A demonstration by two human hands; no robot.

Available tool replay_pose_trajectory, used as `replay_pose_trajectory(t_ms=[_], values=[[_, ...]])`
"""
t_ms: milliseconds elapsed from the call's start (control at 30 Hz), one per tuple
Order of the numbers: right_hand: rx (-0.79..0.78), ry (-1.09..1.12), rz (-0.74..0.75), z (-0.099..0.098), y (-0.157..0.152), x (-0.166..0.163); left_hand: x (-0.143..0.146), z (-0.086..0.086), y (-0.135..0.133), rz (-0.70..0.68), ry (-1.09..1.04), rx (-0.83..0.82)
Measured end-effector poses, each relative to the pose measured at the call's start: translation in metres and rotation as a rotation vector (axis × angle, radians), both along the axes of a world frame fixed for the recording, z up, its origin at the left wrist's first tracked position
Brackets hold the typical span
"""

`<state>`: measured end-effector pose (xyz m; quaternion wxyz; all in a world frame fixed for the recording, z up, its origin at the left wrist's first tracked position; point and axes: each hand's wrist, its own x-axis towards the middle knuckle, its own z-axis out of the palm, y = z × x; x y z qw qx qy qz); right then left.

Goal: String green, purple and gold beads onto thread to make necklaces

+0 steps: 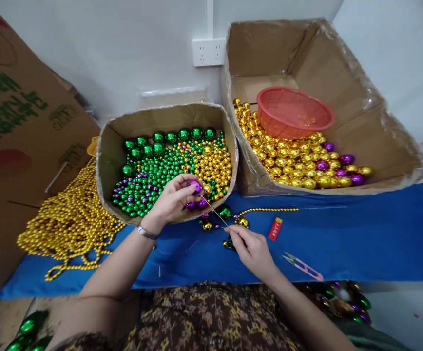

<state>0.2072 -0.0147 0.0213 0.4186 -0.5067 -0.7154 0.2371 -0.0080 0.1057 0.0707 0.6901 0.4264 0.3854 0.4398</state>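
Observation:
My left hand pinches a purple bead over the front edge of a small cardboard box filled with green, gold and purple beads. My right hand pinches a thin needle whose tip points up into that purple bead. A strand of small gold beads trails right from my right hand across the blue cloth. A few larger green, gold and purple beads lie on the cloth between my hands.
A big cardboard box at the right holds gold and purple balls and a red plastic basket. Gold bead strands are heaped at the left. A red lighter and pink snips lie on the cloth. A wall socket is behind.

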Motion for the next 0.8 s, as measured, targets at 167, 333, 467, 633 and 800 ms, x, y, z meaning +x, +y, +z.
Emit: replay_pose_trajectory(t_ms=[167,333,467,633,800], values=[[0.003,-0.025,-0.010,-0.002,0.000,0.002,-0.001,-0.006,-0.007,-0.001,-0.044,-0.052],[-0.016,-0.036,-0.012,-0.005,-0.002,0.003,0.001,-0.003,-0.010,-0.004,-0.038,-0.053],[-0.036,-0.059,-0.011,-0.006,-0.003,0.003,-0.001,-0.002,-0.010,-0.010,-0.023,-0.015],[-0.042,-0.079,-0.011,-0.007,-0.005,0.004,-0.002,-0.002,-0.011,-0.009,0.047,0.038],[-0.023,-0.146,-0.031,-0.011,-0.004,0.003,0.005,-0.003,-0.022,-0.069,0.236,0.188]])
